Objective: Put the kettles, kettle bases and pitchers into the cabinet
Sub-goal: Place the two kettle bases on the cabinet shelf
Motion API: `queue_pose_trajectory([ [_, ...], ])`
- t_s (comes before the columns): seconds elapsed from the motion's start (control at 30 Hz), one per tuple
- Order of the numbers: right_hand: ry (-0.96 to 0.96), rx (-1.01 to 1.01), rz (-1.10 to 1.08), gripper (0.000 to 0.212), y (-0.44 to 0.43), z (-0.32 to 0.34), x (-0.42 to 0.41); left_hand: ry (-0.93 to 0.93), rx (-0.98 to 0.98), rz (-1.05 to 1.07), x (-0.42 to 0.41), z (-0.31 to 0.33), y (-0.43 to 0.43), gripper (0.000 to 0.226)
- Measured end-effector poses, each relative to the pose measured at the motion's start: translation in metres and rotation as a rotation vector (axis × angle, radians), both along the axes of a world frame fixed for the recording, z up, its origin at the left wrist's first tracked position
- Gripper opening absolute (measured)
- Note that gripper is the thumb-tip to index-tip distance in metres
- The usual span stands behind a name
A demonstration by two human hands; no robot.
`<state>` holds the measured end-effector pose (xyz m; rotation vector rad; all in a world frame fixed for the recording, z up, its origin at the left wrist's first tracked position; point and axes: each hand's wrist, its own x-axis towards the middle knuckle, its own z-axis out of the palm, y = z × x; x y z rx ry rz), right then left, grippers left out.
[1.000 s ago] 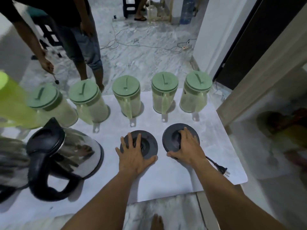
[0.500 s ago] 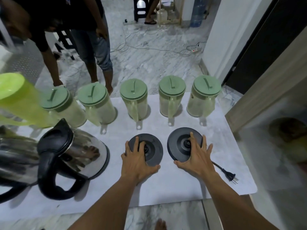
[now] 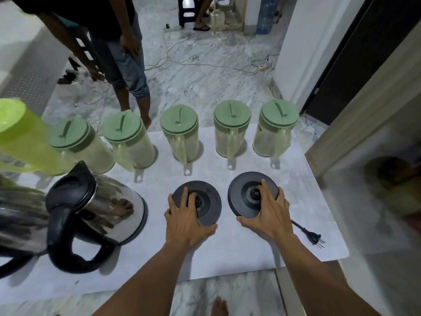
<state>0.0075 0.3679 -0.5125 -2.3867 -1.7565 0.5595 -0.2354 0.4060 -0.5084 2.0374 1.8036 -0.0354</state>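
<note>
Head view: we have both hands lowered onto a white table, each on one black kettle base. Our left hand lies over the near-left part of the left kettle base, fingers spread across its top and thumb hooked at its near rim; the hand grips the disc by its edge. Our right hand covers the near-right part of the right kettle base, fingers fanned over the top and thumb pressed at the near rim, likewise gripping it. The two bases sit side by side, close but apart. We cannot tell whether either base is lifted clear of the table.

Just to the right of our right hand, a black power cord ends in a plug lying flat on the table.

Beyond both hands stands a row of five clear pitchers with green lids: far-left pitcher, second pitcher, middle pitcher, fourth pitcher, far-right pitcher. All stand upright, handles turned toward us.

Left of our left hand stands a steel kettle with black lid and handle. Further left, a second steel kettle is partly cut off by the frame edge, and a lime-green pitcher stands beyond it.
</note>
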Motion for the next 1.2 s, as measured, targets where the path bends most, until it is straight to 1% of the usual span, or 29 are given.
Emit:
queue_pose_trajectory([
  [0.13, 0.009, 0.012, 0.007, 0.113, -0.001, 0.010, 0.000, 0.002, 0.040, 0.003, 0.000, 0.008, -0.002, 0.105],
  [0.27, 0.058, 0.001, -0.038, 0.118, -0.006, 0.025, 0.003, -0.020, 0.051, 0.019, -0.002, 0.022, -0.001, 0.103],
  [0.37, 0.053, -0.010, -0.052, 0.121, -0.013, 0.042, 0.008, -0.045, 0.089, -0.005, -0.003, 0.037, -0.001, 0.100],
  [0.43, 0.035, -0.025, -0.068, 0.118, -0.019, 0.056, 0.012, -0.072, 0.116, -0.028, -0.003, 0.049, 0.000, 0.098],
  [0.57, 0.021, 0.009, -0.120, 0.108, -0.039, 0.094, 0.015, -0.143, 0.159, -0.102, -0.001, 0.080, -0.001, 0.097],
  [0.6, 0.012, 0.016, -0.132, 0.108, -0.045, 0.106, 0.016, -0.159, 0.171, -0.129, 0.000, 0.089, -0.001, 0.097],
  [0.73, -0.028, 0.052, -0.221, 0.121, -0.076, 0.154, 0.009, -0.207, 0.193, -0.252, 0.002, 0.128, -0.005, 0.101],
  [0.83, -0.073, 0.082, -0.311, 0.121, -0.105, 0.190, -0.003, -0.241, 0.218, -0.365, -0.001, 0.157, -0.006, 0.100],
  [0.87, -0.089, 0.091, -0.337, 0.118, -0.115, 0.202, -0.007, -0.248, 0.224, -0.399, -0.002, 0.166, -0.005, 0.101],
  [0.97, -0.128, 0.124, -0.419, 0.102, -0.153, 0.243, -0.030, -0.261, 0.262, -0.507, -0.009, 0.206, -0.007, 0.105],
  [1.07, -0.190, 0.144, -0.495, 0.091, -0.193, 0.286, -0.059, -0.342, 0.320, -0.626, -0.012, 0.247, -0.016, 0.098],
  [1.1, -0.211, 0.159, -0.517, 0.089, -0.203, 0.298, -0.067, -0.370, 0.338, -0.661, -0.012, 0.260, -0.019, 0.096],
  [1.2, -0.275, 0.197, -0.614, 0.093, -0.243, 0.336, -0.099, -0.425, 0.386, -0.772, -0.009, 0.300, -0.036, 0.093],
])
